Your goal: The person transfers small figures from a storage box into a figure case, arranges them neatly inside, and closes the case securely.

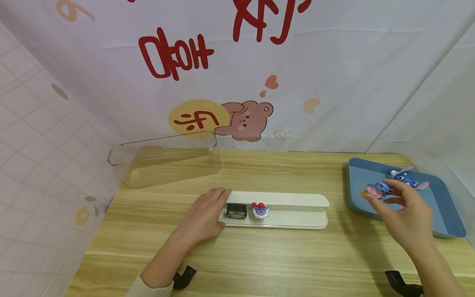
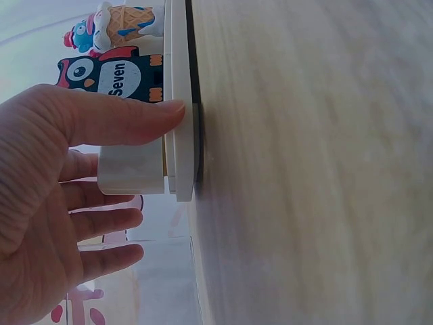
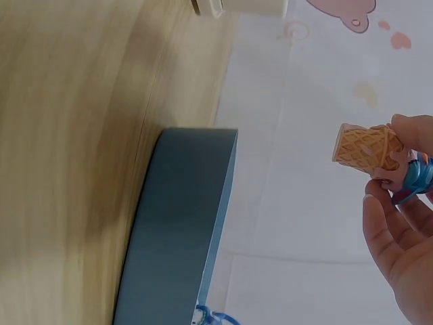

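Observation:
A white two-level display stand point(image 1: 293, 218) lies on the table, and my left hand point(image 1: 204, 214) holds its left end. In the left wrist view the thumb presses the front edge while the fingers reach behind the raised step. Beside that hand, an owl figurine point(image 2: 111, 76) with "Seven" on its belly stands on the lower level. Next to it is an ice-cream-cone figurine point(image 2: 130, 26) with a blue character on top. My right hand point(image 1: 410, 218) pinches another cone figurine point(image 3: 369, 149), pink and blue above its waffle base, over the blue tray point(image 1: 358, 181).
A blue long-eared figurine point(image 1: 405, 178) lies in the tray. At the back left is a clear plastic cover point(image 1: 167, 165). Two black curved pieces point(image 1: 185, 277) show at the table's near side. Printed cloth point(image 1: 334, 82) hangs behind the table.

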{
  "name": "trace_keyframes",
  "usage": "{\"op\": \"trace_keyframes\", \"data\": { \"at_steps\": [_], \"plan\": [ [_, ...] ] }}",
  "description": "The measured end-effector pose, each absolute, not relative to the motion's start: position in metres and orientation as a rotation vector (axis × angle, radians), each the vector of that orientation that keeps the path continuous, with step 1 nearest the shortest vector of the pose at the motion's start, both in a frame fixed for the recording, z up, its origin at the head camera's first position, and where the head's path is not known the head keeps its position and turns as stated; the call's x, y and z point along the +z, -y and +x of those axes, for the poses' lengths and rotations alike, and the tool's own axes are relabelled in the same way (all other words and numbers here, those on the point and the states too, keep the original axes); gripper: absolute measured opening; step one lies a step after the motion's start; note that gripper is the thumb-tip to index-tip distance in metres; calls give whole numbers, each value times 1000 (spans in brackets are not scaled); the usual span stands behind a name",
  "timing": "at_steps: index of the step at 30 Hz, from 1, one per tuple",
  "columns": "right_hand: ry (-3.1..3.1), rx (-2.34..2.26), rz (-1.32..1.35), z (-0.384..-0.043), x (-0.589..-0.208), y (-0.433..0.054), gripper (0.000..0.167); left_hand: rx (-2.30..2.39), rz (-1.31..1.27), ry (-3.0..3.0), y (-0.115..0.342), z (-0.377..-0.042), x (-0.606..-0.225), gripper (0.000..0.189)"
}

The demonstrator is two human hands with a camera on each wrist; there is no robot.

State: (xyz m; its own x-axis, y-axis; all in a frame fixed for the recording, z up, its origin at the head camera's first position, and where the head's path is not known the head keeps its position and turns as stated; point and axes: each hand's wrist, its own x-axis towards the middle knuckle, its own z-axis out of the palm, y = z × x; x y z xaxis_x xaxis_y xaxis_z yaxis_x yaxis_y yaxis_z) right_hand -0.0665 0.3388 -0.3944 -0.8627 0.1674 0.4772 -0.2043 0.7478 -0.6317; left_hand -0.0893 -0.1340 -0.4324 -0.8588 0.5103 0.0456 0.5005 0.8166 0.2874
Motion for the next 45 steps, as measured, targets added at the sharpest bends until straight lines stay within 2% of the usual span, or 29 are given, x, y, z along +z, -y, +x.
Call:
{"op": "trace_keyframes", "data": {
  "at_steps": [21,37,42,45],
  "plan": [
    [2377,942,334,-67,-403,-301,67,458,805,-2956,134,-89,-433,91],
    [2333,964,464,-69,-409,-279,69,454,810,-2962,134,-89,-433,92],
    [2296,987,532,-70,-416,-272,57,457,803,-2959,133,-89,-432,91],
    [2299,986,549,-69,-417,-266,57,459,796,-2954,133,-89,-432,91]
  ]
}}
